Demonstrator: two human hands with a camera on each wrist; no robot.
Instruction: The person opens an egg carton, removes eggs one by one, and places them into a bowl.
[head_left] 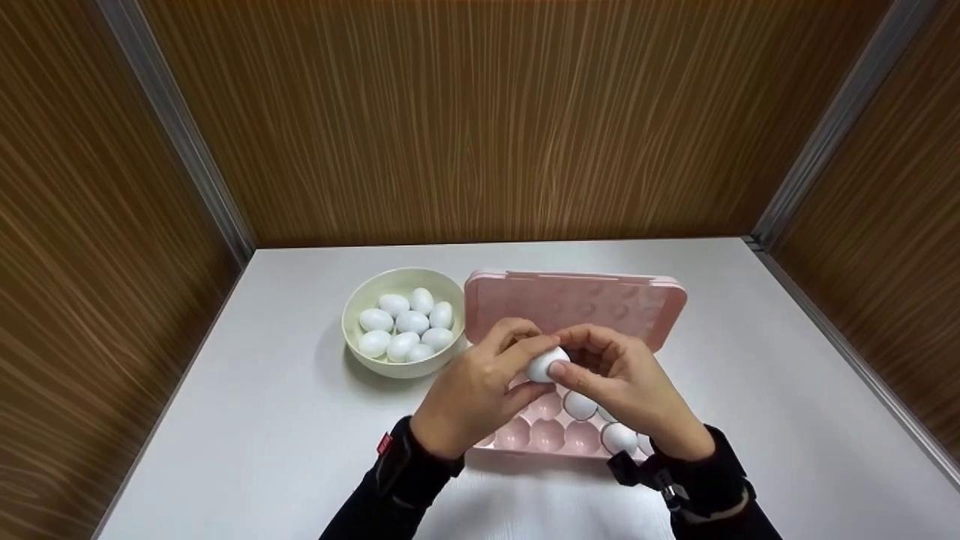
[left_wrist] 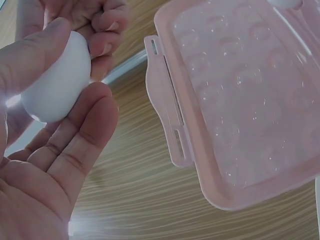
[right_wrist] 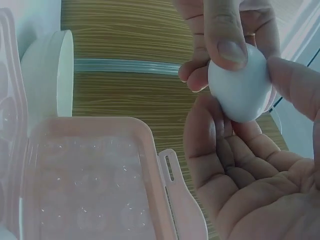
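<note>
White egg (head_left: 545,365) sits between both hands, raised just above the far cells of the pink egg tray (head_left: 525,435). The left hand (head_left: 472,390) grasps it from the left, thumb over its top and fingers curled beneath; in the left wrist view the egg (left_wrist: 57,80) lies against the fingertips (left_wrist: 95,115) with the palm partly opened below. The right hand (head_left: 626,382) grasps the same egg from the right, its thumb pressed on the near face and its fingers arched over the far side. In the right wrist view the egg (right_wrist: 240,85) is pinched between fingertips of both hands, with a thumb (right_wrist: 225,35) laid across its top.

Under the hands the tray rests on the white table (head_left: 750,420), near the middle. Two eggs already sit in its cells: one (head_left: 579,405) just below the right hand's fingers, another (head_left: 619,437) in the near row by the right wrist. Several cells on the left are bare. The tray's pink lid (head_left: 592,300) stands open on the far side, tilted back.

Left of the tray, just beside the lid, a cream bowl (head_left: 356,330) holds a heap of white eggs (head_left: 405,330). Wood-grain walls (head_left: 480,112) enclose the table on three sides.
</note>
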